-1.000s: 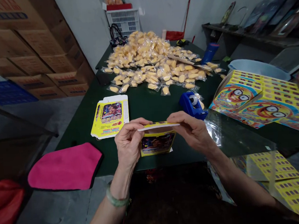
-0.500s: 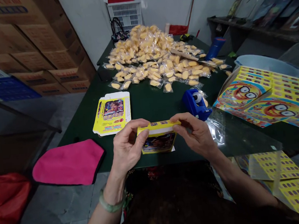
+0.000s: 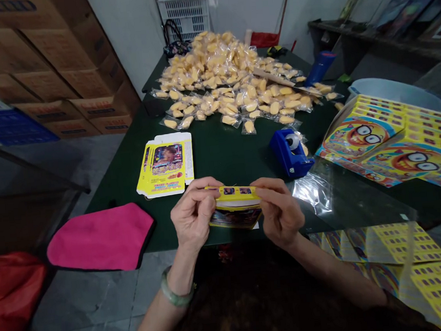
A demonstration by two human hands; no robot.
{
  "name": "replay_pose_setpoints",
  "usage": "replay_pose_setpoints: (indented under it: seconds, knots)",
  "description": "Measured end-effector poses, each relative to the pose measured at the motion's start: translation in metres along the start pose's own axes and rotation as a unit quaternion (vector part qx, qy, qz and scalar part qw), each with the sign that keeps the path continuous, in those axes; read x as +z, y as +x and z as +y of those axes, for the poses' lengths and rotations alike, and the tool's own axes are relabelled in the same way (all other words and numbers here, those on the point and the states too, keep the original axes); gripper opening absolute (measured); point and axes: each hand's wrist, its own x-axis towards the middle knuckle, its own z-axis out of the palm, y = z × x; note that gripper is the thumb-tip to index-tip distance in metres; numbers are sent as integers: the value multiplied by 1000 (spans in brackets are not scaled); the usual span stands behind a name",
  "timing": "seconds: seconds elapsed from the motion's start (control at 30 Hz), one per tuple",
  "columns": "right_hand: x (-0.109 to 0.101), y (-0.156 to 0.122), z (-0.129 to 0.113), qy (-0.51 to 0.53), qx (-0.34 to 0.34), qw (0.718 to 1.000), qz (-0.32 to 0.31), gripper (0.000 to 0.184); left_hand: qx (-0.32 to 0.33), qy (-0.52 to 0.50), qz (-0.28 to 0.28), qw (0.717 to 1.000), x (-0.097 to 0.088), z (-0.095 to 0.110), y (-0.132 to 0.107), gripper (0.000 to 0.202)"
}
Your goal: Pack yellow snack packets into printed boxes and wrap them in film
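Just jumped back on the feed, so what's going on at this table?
A person has a small yellow box at the near edge of the dark green table, with the left hand and right hand pinching opposite ends of its top. Whether that top is fully closed is hard to tell. A flattened yellow carton lies beyond the left hand, and a blue tape dispenser stands beyond the right. Farther back is a heap of wrapped yellow pieces.

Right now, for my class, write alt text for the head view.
A person holds a yellow box between left grip and right grip at a green table. Beyond are a blue tape dispenser and a heap of wrapped yellow pieces.
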Motion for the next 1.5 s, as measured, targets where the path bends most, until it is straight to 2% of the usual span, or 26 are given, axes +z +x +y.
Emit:
replay_pose_setpoints:
  seconds: [0.1, 0.2, 0.33, 0.4, 0.47, 0.53, 0.57, 0.63, 0.7, 0.73, 0.77, 0.87, 0.93, 1.03, 1.2, 1.33, 1.5]
  knots:
    - [14, -12, 2, -6, -19, 999, 44, 25, 16, -8, 18, 1000, 1, -3, -4, 10]
    - [23, -18, 4, -11, -17, 997, 77, 25, 27, -19, 1, 999, 0, -4, -2, 3]
    - [26, -19, 3, -28, -16, 997, 71, 24, 46, 9, -64, 997, -3, -3, 6, 33]
    - [23, -18, 2, -29, -14, 998, 58, 24, 53, 40, -88, 994, -3, -2, 9, 38]
    - [15, -14, 5, -29, -10, 999, 17, 24, 67, 85, -73, 991, 0, -1, 10, 32]
    - [-1, -8, 15, -42, 2, 999, -22, 30, 87, 146, -3, 986, 5, -1, 11, 29]
    - [-12, -4, 23, -61, 23, 998, -23, 34, 95, 173, 40, 979, 8, -1, 10, 29]
    - [-42, 6, 46, -123, 113, 986, 28, 34, 105, 210, 99, 967, 13, -2, 9, 28]
    - [-75, 18, 74, -190, 251, 944, 97, 22, 108, 218, 99, 965, 17, -4, 8, 29]
    - [-90, 24, 89, -207, 318, 919, 104, 19, 109, 216, 90, 966, 18, -6, 7, 30]
    - [-103, 30, 102, -209, 381, 897, 86, 15, 109, 215, 82, 967, 19, -8, 6, 31]
    - [-123, 42, 132, -178, 472, 863, 18, 10, 114, 215, 77, 967, 19, -12, 5, 34]
    - [-124, 47, 140, -155, 508, 847, -10, 16, 121, 216, 74, 966, 18, -13, 5, 36]
    - [-120, 51, 142, -127, 545, 829, -16, 24, 132, 213, 66, 966, 17, -13, 6, 36]
    - [-113, 54, 137, -98, 576, 810, 48, 17, 136, 209, 61, 966, 17, -14, 7, 34]
    - [-105, 40, 127, -73, 552, 820, 130, 15, 134, 206, 62, 968, 16, -14, 6, 35]
    - [-91, 3, 113, -55, 496, 843, 199, 18, 127, 218, 68, 965, 15, -15, 6, 33]
